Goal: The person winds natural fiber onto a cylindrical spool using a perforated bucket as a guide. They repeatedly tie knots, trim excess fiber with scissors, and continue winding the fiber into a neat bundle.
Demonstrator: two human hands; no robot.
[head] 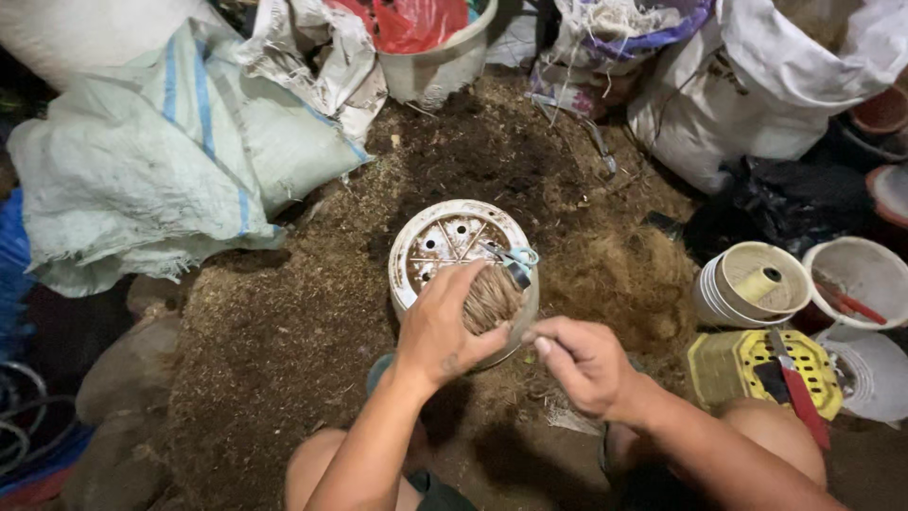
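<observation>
Brown fibre-strewn ground (sacks behind) under both hands.

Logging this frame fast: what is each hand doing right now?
Left hand: closed on a wad of coconut fibre over the white pot.
Right hand: fingers pinched shut beside the pot; what they hold cannot be told.

The dirt floor carries an upturned white pot, woven sacks, stacked pots and a yellow crate.
</observation>
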